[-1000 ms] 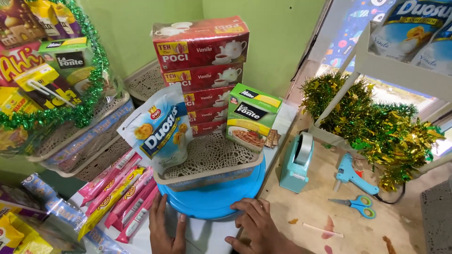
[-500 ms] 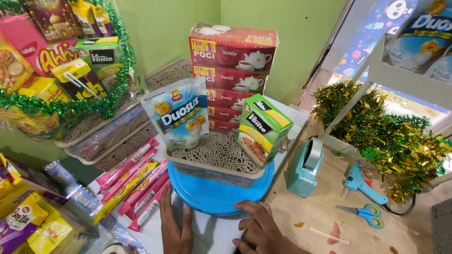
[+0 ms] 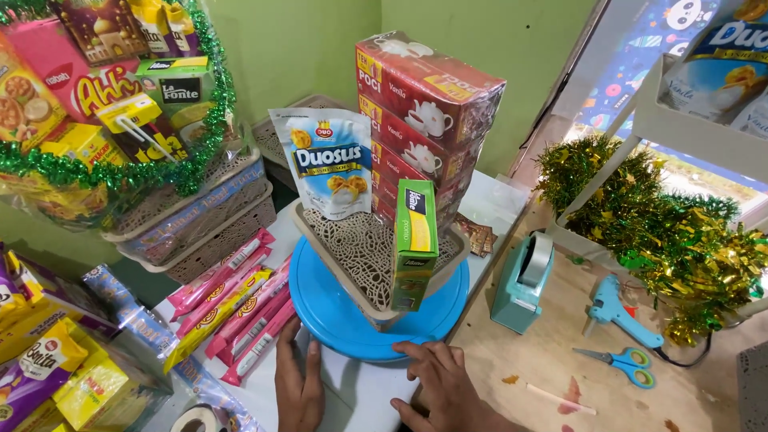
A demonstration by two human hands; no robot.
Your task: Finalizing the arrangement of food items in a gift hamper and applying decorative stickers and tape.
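Our left hand [image 3: 299,386] lies flat, fingers loosely spread, beside the blue turntable [image 3: 336,316]. On it sits a beige basket [image 3: 360,248] of boxes. Our right hand [image 3: 438,382], fingers open, seemingly touches the turntable's rim.

The blue turntable [image 3: 344,320] is rotating clockwise, bringing the green box [image 3: 416,244] toward six o'clock and the white pouch [image 3: 330,164] toward twelve o'clock.

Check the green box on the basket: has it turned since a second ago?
Yes. The green box has swung with the beige basket on the blue turntable; against the tape dispenser it now shows its narrow side.
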